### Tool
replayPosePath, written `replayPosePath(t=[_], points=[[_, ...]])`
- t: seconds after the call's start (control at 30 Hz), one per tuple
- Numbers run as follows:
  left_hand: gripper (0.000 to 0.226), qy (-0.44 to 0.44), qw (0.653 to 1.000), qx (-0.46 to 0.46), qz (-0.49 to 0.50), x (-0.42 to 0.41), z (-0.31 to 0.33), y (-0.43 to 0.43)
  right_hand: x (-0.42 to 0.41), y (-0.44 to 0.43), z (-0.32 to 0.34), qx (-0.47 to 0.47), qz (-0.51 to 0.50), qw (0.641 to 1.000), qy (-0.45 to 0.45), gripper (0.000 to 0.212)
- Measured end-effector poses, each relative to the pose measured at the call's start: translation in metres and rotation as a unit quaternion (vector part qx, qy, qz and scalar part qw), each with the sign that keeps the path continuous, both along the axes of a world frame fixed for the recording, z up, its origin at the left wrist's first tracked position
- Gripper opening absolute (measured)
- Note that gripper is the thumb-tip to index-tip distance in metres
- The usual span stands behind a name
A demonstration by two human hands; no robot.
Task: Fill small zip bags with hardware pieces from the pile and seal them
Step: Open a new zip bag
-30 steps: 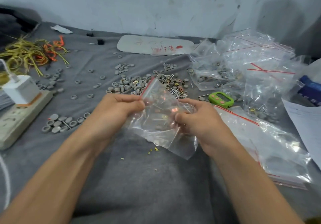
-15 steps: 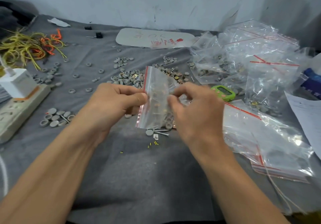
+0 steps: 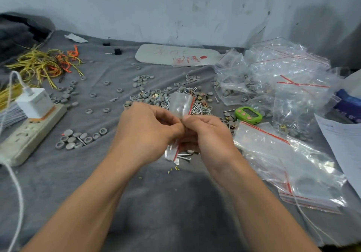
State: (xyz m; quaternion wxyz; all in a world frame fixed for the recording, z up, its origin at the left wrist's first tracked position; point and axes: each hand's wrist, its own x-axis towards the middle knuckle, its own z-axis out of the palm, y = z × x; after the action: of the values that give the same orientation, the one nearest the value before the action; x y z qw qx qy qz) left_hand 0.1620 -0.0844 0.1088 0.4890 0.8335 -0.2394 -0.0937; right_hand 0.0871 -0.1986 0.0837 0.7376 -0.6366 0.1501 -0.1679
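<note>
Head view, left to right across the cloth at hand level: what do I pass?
You pass the power strip, grey caps cluster, left hand, right hand, green timer, paper sheet.

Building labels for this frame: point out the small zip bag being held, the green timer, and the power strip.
small zip bag (image 3: 180, 104), head view, upper clear panel beside its red strip.
green timer (image 3: 248, 115), head view, centre of its front face.
power strip (image 3: 33, 132), head view, middle of its top face.
</note>
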Motion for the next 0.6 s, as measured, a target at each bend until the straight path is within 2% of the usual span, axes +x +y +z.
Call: replayPosePath(t=[0.07, 0.13, 0.23, 0.3, 0.37, 0.47, 0.53, 0.6], points=[[0.020, 0.032, 0.999, -0.039, -0.011, -0.005, -0.002, 0.000, 0.000, -0.003, -0.001, 0.014, 0.012, 1.000, 0.006, 0.048], [0.022, 0.020, 0.999, -0.044, -0.006, -0.005, -0.008, -0.005, 0.003, -0.006, -0.004, 0.018, 0.015, 1.000, 0.011, 0.050], [0.012, -0.067, 0.996, -0.035, 0.037, 0.002, -0.011, -0.017, 0.012, -0.012, -0.005, 0.019, -0.019, 1.000, -0.001, 0.053], [0.013, -0.143, 0.988, -0.001, 0.050, 0.001, -0.012, -0.020, 0.015, -0.015, -0.007, 0.018, -0.033, 0.999, -0.016, 0.049], [0.020, -0.220, 0.972, 0.061, 0.060, -0.002, -0.018, -0.019, 0.014, -0.015, -0.011, 0.013, -0.038, 0.999, -0.019, 0.044], [0.011, -0.299, 0.942, 0.115, 0.098, -0.003, -0.023, -0.014, 0.016, -0.010, -0.018, -0.009, -0.023, 1.000, -0.003, 0.036], [0.010, -0.295, 0.939, 0.140, 0.105, -0.002, -0.022, -0.013, 0.017, -0.008, -0.021, -0.049, -0.035, 0.998, 0.014, 0.030], [0.009, -0.237, 0.956, 0.142, 0.099, 0.002, -0.020, -0.010, 0.017, -0.006, -0.022, -0.085, -0.055, 0.995, 0.025, 0.027]])
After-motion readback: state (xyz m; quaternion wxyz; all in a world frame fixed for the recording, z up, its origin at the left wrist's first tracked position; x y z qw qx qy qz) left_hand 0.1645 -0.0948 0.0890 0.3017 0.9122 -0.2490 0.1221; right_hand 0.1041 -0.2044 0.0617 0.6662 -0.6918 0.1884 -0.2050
